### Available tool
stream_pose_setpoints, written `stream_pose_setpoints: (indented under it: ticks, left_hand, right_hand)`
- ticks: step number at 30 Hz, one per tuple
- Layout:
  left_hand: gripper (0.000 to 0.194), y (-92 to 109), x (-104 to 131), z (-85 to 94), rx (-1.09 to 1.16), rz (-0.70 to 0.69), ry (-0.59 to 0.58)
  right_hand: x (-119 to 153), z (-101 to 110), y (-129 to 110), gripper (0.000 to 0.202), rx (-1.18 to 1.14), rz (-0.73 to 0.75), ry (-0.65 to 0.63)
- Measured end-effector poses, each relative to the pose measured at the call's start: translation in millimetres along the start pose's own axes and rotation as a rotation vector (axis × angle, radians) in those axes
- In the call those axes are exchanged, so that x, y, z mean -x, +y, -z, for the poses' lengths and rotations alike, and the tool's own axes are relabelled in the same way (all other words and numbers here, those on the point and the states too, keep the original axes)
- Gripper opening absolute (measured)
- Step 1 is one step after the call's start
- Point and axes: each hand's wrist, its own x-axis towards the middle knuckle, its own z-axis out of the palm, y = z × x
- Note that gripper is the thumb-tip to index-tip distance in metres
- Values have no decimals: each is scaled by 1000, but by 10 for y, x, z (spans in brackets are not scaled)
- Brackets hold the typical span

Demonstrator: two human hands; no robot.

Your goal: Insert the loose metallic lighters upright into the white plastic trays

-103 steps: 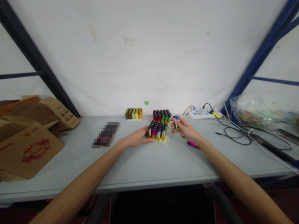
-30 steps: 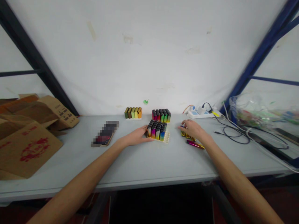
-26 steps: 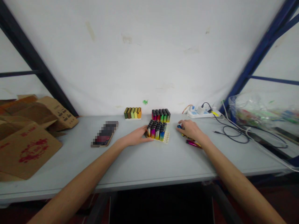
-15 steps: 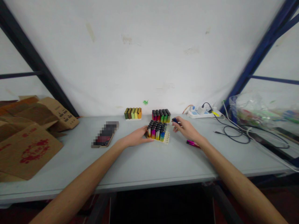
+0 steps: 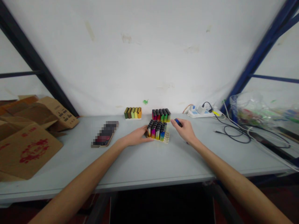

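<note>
Several upright lighters (image 5: 157,131) with black tops stand packed in a pale tray (image 5: 166,137), whose right-hand column of slots shows bare. Against the left side of this block rests my left hand (image 5: 137,137), thumb along the front and fingers behind, gripping it. Right of the tray, my right hand (image 5: 186,129) is closed around a dark blue lighter (image 5: 178,122), held above the table. Behind the block stands a second set of coloured lighters (image 5: 161,115). Further left is a set of green, yellow and orange lighters (image 5: 133,113).
A phone (image 5: 105,133) lies on the table (image 5: 149,165) at the left, near cardboard boxes (image 5: 35,143). At the back right is a power strip (image 5: 203,114) with cables (image 5: 235,133). Plastic bags (image 5: 247,105) lie at the far right.
My right hand has turned and shifted slightly, with the blue lighter now showing more between its fingers. The pink lighter on the table is now mostly hidden behind that hand. My left hand has stayed put.
</note>
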Motion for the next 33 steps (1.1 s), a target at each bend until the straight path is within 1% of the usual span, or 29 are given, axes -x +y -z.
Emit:
stream_pose_setpoints:
  ticks: [6, 13, 17, 19, 21, 24, 27, 33]
  left_hand:
    - [61, -8, 2, 0, 14, 4, 11]
    - [60, 5, 2, 1, 24, 8, 9]
    - [61, 15, 3, 6, 12, 9, -1]
    - [62, 11, 1, 5, 13, 10, -3]
    - [62, 6, 0, 4, 12, 6, 1]
    - [60, 0, -3, 1, 7, -3, 6]
    - [61, -6, -5, -3, 16, -9, 6]
    - [60, -11, -3, -7, -16, -8, 1]
  right_hand:
    - [-11, -8, 35, 40, 26, 29, 3]
    - [-17, 29, 44, 49, 34, 52, -7]
    - [-30, 47, 69, 44, -17, 72, -95]
    - [-45, 53, 93, 46, 2, 139, -131]
    - [-55, 54, 115, 49, 84, 197, -143]
    - [-56, 48, 136, 48, 177, 173, -212]
    - [-52, 31, 153, 42, 171, 125, -292]
    - [-68, 3, 211, 35, 249, 180, -384]
